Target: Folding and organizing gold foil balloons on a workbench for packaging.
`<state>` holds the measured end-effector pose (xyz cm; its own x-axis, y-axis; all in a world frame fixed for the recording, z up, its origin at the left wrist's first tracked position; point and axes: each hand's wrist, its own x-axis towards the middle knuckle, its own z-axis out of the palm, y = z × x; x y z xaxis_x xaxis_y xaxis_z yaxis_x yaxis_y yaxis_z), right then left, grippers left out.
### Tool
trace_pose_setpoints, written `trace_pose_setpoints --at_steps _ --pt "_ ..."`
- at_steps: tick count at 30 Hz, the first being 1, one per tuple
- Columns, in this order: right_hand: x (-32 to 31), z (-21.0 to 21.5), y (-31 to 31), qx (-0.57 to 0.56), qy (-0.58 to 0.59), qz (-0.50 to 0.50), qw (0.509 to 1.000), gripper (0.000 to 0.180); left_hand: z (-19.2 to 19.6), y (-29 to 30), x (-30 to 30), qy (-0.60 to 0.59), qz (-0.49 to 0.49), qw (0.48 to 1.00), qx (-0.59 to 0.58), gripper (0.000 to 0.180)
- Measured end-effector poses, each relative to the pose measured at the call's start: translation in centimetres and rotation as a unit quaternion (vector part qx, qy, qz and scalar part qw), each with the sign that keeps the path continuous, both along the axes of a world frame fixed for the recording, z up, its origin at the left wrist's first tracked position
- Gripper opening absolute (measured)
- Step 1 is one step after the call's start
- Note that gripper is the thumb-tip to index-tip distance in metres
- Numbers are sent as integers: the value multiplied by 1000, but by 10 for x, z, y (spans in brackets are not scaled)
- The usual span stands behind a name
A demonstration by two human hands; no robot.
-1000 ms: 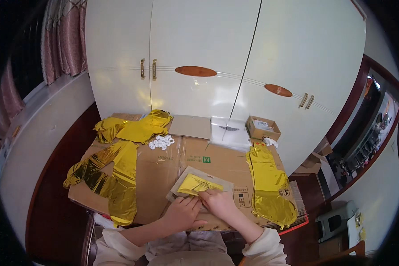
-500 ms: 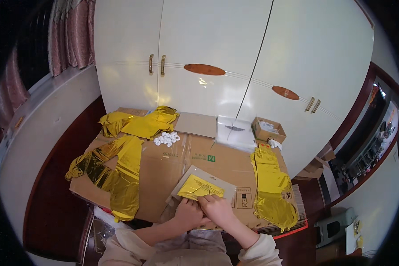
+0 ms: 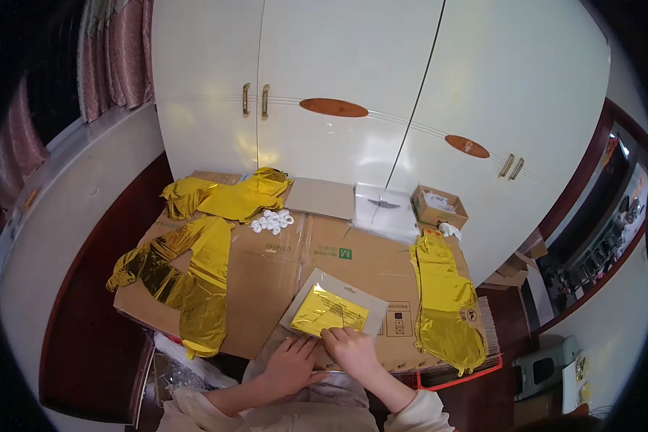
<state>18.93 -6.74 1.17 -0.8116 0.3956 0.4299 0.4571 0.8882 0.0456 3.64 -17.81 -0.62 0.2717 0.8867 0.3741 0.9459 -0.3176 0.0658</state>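
Observation:
A clear-fronted bag with a grey back (image 3: pixel 373 309) lies tilted near the table's front edge. Inside it shows a folded gold foil balloon (image 3: pixel 324 308) with dark print. My right hand (image 3: pixel 351 353) has its fingers curled against the bag's lower edge, just under the gold foil, and seems to pinch it there. To its left, my left hand (image 3: pixel 293 363) lies with fingers stretched out on the bag's lower left part, pressing it flat. My palms and the thumbs' undersides are hidden.
Flattened cardboard (image 3: pixel 266 277) covers the table. Gold foil balloons lie at the left (image 3: pixel 205 288), back left (image 3: pixel 245 198) and right (image 3: pixel 446 302). Behind are white rings (image 3: pixel 272 221), a stack of clear bags (image 3: pixel 384 214) and a small carton (image 3: pixel 439 207). White cupboards (image 3: pixel 324 50) stand beyond.
My left hand has moved down and left, away from the gold foil, and its fingers have straightened. My right hand has shifted slightly down and right, baring more of the foil.

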Motion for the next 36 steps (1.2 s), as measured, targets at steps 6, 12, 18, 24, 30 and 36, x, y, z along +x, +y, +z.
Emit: trace_pose_setpoints --at_steps 6,12,18,24,30,36 --pt "2 -2 -2 -21 3 -2 1000 17 -3 11 4 -35 9 998 -50 68" --pt "4 -1 -4 -26 9 -12 1000 20 -5 13 4 -32 15 999 -5 62" --pt "6 -10 -9 -13 23 -15 1000 21 -5 -25 -3 7 51 999 -10 56" --pt "7 -12 -11 -10 47 -7 999 23 -1 -28 -3 -1 90 996 -24 59" --pt "8 -6 -9 -44 46 -8 998 25 3 -23 -1 11 108 994 -31 61" --pt "7 -10 -7 -49 56 -2 997 26 9 -19 1 -3 113 992 -51 62"
